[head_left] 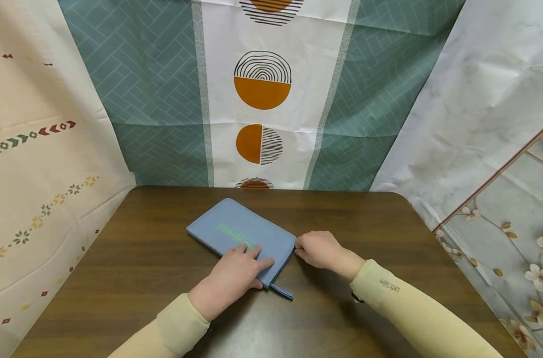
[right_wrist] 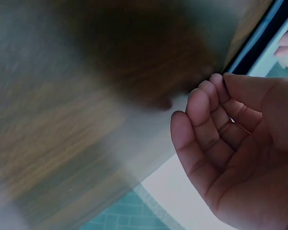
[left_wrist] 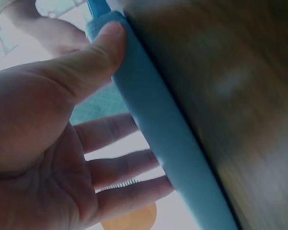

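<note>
A flat blue zippered pouch with green lettering lies slanted on the table, a short strap sticking out from its near corner. My left hand rests on its near part with fingers spread over the top. In the left wrist view, the left thumb presses the pouch's side near the strap end. At the far right corner, my right hand has thumb and forefinger pinched together at the dark zipper edge. The zipper pull between those fingertips is mostly hidden.
The pouch lies on a dark brown wooden table. A teal and white patterned cloth hangs behind its far edge. Cream cloth hangs at the left, and a floral marbled cloth at the right.
</note>
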### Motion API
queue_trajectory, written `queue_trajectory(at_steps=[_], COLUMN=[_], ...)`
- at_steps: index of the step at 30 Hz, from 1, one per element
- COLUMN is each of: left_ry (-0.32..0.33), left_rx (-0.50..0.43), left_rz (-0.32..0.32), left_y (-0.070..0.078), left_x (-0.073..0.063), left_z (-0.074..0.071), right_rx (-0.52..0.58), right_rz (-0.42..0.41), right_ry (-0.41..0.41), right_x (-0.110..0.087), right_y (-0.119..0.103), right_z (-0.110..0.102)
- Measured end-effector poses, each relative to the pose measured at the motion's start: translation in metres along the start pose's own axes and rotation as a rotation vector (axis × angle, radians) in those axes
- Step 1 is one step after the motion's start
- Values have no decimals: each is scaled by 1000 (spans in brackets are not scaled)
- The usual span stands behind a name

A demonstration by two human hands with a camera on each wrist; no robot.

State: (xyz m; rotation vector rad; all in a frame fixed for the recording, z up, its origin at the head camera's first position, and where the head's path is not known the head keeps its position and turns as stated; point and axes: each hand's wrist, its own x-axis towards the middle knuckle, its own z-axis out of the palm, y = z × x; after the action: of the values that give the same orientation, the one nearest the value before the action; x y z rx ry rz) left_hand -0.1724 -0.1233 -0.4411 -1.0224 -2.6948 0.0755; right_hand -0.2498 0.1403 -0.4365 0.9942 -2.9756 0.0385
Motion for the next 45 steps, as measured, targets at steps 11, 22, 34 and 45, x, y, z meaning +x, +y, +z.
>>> queue_trajectory(at_steps=[11,22,34,45], left_ry=[37,94,85,46], left_rx=[77,136,113,160], left_rz=[-101,-126,-195,-258], left_y=[18,22,27,35], left_x=[8,13,21,29], left_z=[4,7,10,9], right_rx=[-7,11,29,50], right_rz=[-85,-166,-245,-302], right_ry=[16,-2,-19,-41], right_x=[-2,-9,-13,-14], right_y=[-18,-26,-28,-24], right_z=[-2,-3,-4,-5])
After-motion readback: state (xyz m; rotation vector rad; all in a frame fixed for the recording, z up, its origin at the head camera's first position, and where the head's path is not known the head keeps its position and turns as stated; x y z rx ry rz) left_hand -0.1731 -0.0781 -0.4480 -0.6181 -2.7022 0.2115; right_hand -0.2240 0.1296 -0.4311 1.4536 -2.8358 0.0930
